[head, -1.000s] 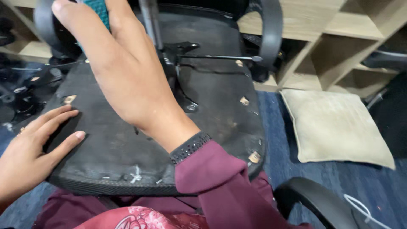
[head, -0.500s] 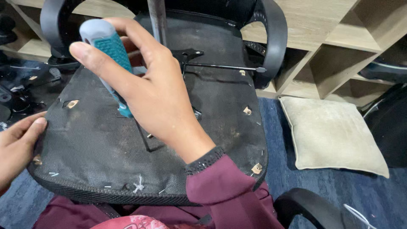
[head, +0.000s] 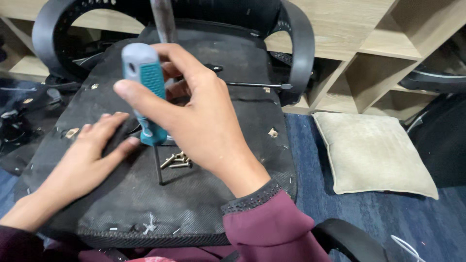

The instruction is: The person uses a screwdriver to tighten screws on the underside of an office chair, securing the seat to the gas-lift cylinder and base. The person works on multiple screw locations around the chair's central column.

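Landmark for all places: the upturned chair seat [head: 204, 194], black fabric underside facing up, filling the middle of the view.

Right hand [head: 204, 121]: comes in from the near edge of the seat, maroon sleeve [head: 272, 228] with a dark beaded cuff. Wrist bent, fingers curled round the handle of a teal-and-grey screwdriver [head: 144, 92], thumb pressed along its near side. Grip closed on the handle. Tool stands close to upright over the centre of the seat; its dark shaft runs down and the tip meets the fabric just left of centre.

Left hand [head: 92, 155]: lies flat, palm down, on the left part of the seat. Fingers spread and extended toward the screwdriver handle, index finger tip just beside its lower end. Holds nothing; hand open.

Around:
- small pile of brass-coloured screws [head: 177, 161] on the seat, just right of the shaft, partly under the right hand.
- metal column [head: 164, 22] rising from the far part of the seat, behind the handle.
- thin black lever rod [head: 257, 85] across the far right part of the seat.
- black armrests [head: 301, 48] curving up at the far corners.
- beige cushion [head: 371, 153] on blue carpet, right of the seat.
- wooden shelving [head: 378, 43] beyond the seat.

The right hand hides the seat's centre mounting area.
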